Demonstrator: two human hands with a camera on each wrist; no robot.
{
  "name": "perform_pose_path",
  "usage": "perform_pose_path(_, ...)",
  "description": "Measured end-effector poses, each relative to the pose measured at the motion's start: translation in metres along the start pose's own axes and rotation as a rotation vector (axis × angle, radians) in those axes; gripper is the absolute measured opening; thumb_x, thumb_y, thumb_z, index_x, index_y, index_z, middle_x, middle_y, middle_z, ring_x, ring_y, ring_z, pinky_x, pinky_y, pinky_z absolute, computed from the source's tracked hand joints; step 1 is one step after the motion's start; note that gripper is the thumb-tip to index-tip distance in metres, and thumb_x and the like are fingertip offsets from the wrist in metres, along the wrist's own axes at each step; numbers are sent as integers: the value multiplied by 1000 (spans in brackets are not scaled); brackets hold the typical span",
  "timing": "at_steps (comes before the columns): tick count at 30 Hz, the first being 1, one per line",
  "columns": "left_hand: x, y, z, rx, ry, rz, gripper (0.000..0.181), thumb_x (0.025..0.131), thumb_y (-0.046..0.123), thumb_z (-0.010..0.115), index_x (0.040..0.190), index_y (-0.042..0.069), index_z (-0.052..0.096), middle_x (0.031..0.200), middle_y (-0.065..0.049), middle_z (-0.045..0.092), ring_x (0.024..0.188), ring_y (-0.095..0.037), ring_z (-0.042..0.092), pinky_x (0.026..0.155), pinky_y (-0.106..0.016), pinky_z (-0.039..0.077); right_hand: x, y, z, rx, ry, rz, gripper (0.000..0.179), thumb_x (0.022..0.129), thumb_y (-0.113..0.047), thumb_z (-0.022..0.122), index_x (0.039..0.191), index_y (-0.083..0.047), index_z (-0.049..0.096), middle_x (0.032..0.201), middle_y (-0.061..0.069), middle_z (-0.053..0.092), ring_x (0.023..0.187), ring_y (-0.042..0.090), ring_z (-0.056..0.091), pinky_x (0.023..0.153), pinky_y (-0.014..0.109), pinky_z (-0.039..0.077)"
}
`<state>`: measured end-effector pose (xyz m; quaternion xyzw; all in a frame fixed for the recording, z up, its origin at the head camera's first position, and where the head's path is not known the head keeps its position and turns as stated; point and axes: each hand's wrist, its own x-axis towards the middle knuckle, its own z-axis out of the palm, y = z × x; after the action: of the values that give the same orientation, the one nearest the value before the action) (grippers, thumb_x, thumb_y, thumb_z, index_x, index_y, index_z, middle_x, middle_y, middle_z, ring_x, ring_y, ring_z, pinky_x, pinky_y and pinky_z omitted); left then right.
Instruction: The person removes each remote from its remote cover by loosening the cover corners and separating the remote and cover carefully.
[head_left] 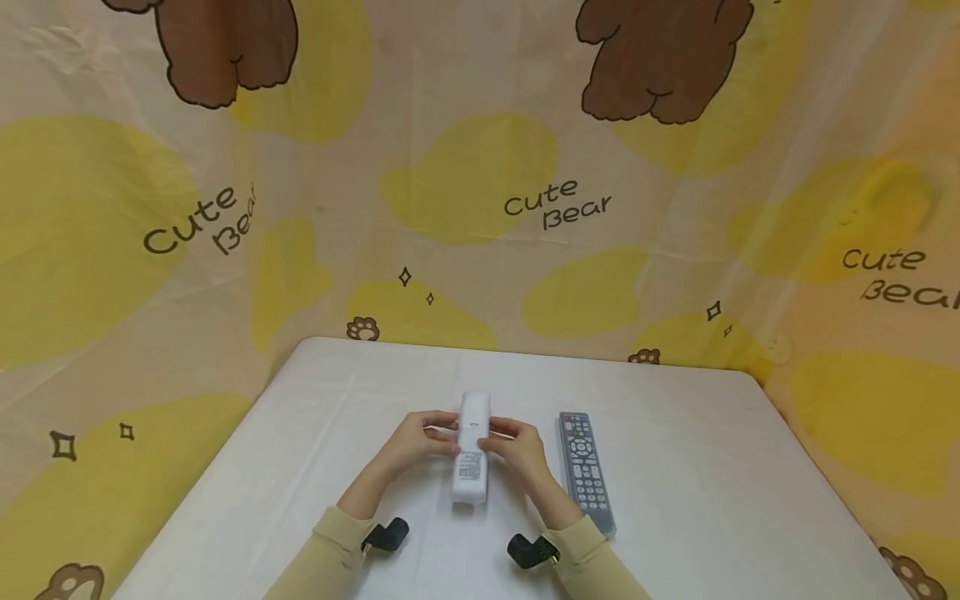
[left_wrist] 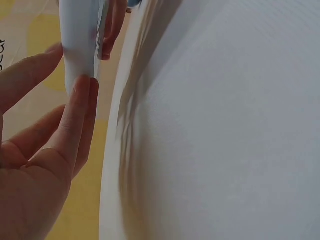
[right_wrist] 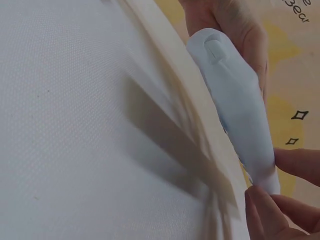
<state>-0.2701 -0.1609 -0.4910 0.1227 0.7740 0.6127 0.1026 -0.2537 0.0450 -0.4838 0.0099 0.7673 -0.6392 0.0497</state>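
A white remote control (head_left: 472, 437) is held up over the table between both hands, its back with a printed label turned toward the head camera. My left hand (head_left: 414, 439) pinches its left side with thumb and fingertips. From the opposite side, my right hand (head_left: 522, 447) grips the other edge the same way. In the left wrist view, the left fingertips press against the side of the white remote (left_wrist: 79, 42). The right wrist view has the remote (right_wrist: 232, 95) tilted, a small recess near one end, its shadow falling on the tabletop.
A dark grey remote control (head_left: 585, 471) with light buttons lies face up to the right, beside the right forearm. The white table (head_left: 705, 467) has rounded far corners. Behind it hangs a cloth (head_left: 465, 183) printed with bears and yellow patches.
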Motion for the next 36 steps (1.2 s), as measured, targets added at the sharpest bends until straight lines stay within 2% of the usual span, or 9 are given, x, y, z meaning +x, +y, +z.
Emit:
perform_pose_path(4,0,-2,1,19,1,-2,60,74,7,79,127,-5,55,118,-23,62,97,-30,67,79,-32,57,1,4,-1,-31,-13,-12,50,75,-8,76,121,4,60,116,23,64,105,30,65,88,35,54)
perform_pose_path(8,-5,6,3,17,-12,-9,58,75,3,77,126,-8,54,119,-26,61,98,-33,67,79,-32,56,2,7,0,-38,-14,-19,50,74,-7,76,120,5,60,114,23,66,103,30,66,87,35,54)
perform_pose_path(11,-3,2,3,15,-15,-14,57,74,3,77,125,-8,54,118,-25,62,97,-32,67,78,-32,56,2,9,1,-48,-8,-21,49,73,-6,76,119,5,61,112,22,67,102,29,67,87,35,54)
perform_pose_path(14,3,-10,3,15,-7,-14,58,73,4,79,126,-5,56,117,-22,63,95,-28,68,78,-31,56,2,11,2,-56,-4,-15,49,73,-7,76,118,4,62,112,21,67,102,28,66,88,35,54)
perform_pose_path(24,2,-11,3,34,6,-16,57,72,3,79,124,-5,57,114,-21,64,90,-21,69,76,-30,56,3,15,4,-28,-26,-32,49,73,-1,75,119,8,59,110,24,67,103,31,66,84,32,55)
perform_pose_path(36,1,-10,4,115,25,-42,52,71,2,78,120,-1,60,106,-16,68,86,-20,67,74,-32,56,0,14,9,-145,2,-51,45,73,-1,77,115,7,62,101,21,70,92,27,69,77,31,57)
